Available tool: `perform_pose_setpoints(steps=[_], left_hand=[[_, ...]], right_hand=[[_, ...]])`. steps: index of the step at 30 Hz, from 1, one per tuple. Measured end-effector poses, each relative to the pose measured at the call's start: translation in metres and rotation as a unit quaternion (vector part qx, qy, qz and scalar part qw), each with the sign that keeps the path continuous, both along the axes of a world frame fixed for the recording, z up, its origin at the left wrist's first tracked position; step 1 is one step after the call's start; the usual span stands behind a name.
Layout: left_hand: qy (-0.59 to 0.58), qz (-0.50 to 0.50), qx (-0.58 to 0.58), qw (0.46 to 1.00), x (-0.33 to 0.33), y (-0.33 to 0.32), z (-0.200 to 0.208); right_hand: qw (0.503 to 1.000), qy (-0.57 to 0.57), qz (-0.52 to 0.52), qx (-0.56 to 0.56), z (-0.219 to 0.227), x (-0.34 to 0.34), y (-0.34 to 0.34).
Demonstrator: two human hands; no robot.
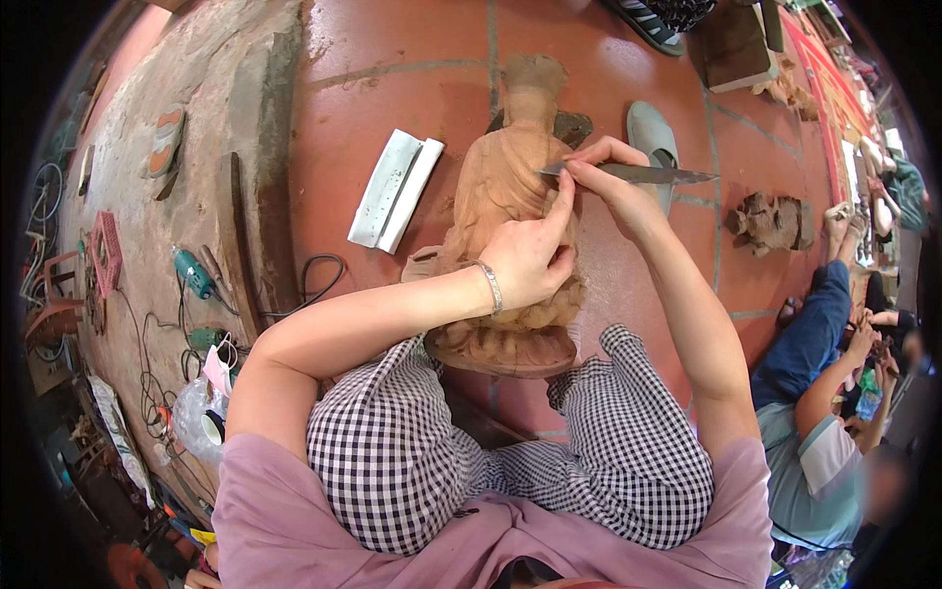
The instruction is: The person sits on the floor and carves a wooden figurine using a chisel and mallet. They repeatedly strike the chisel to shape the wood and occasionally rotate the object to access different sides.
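Observation:
A carved wooden statue (496,182) of a robed figure lies on its back between my knees, its head away from me and its broad base close to me. My right hand (620,182) grips a slim carving knife (657,175) near its working end, which touches the statue's upper robe; the other pointed end sticks out to the right. My left hand (530,257), with a bracelet on the wrist, rests on the statue's middle. Its index finger stretches up to the knife's working end beside the right fingertips. The other left fingers are partly bent.
A white paper-like pad (394,191) lies left of the statue. Right are a grey slipper (651,137) and a rough wood block (770,222). A long timber (267,177) edges the raised slab, where a green power tool (193,273) and cords lie. Another person (810,461) sits at right.

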State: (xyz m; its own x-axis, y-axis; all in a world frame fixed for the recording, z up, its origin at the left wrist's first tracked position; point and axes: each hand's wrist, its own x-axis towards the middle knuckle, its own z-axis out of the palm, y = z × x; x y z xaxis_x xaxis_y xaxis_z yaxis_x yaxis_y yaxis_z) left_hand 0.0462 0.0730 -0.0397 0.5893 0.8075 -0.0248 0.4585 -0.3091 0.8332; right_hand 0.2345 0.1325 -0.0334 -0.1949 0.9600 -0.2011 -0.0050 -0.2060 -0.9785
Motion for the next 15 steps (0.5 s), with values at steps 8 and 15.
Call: perform_pose_setpoints(steps=[8, 15], left_hand=[[0.014, 0.005, -0.008, 1.000, 0.000, 0.001, 0.000], [-0.049, 0.044, -0.022, 0.998, -0.007, 0.004, 0.003]], right_hand=[[0.998, 0.049, -0.033, -0.036, -0.007, 0.001, -0.005], [0.998, -0.040, -0.009, -0.051, 0.019, 0.017, -0.017]])
